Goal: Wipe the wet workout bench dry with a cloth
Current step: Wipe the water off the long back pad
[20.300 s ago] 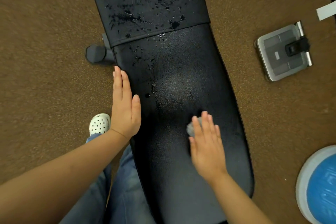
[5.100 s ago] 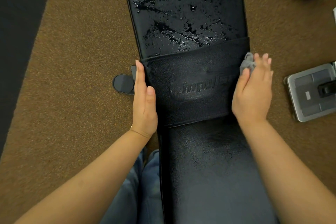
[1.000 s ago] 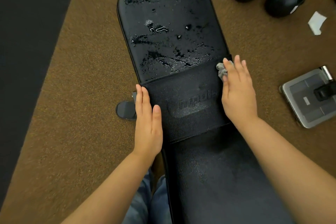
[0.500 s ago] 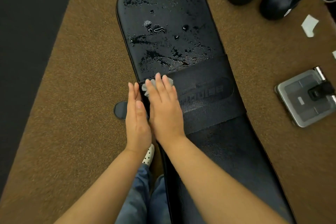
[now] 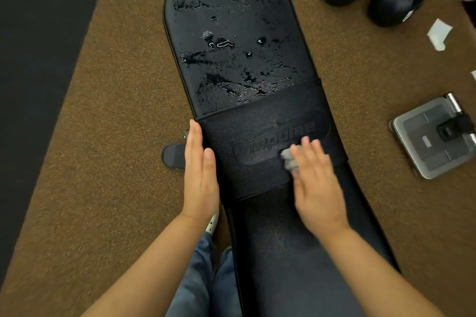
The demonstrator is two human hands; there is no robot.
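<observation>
Currently: right hand point(image 5: 318, 188) lies flat on the grey cloth point(image 5: 289, 161), fingers point(image 5: 313, 148) straight, pressing it onto the logo band point(image 5: 270, 121) mid-bench point(image 5: 283, 252). Hand is motion-blurred. Left hand point(image 5: 201, 175) is flat, fingers straight and together, against the bench's left edge. Water point(image 5: 231, 85) beads on the far pad.

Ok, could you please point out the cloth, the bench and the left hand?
cloth point(image 5: 289, 162): head view, on the grey bunched part that shows.
bench point(image 5: 244, 59): head view, on the wet far pad.
left hand point(image 5: 199, 177): head view, on the back of the hand.
</observation>
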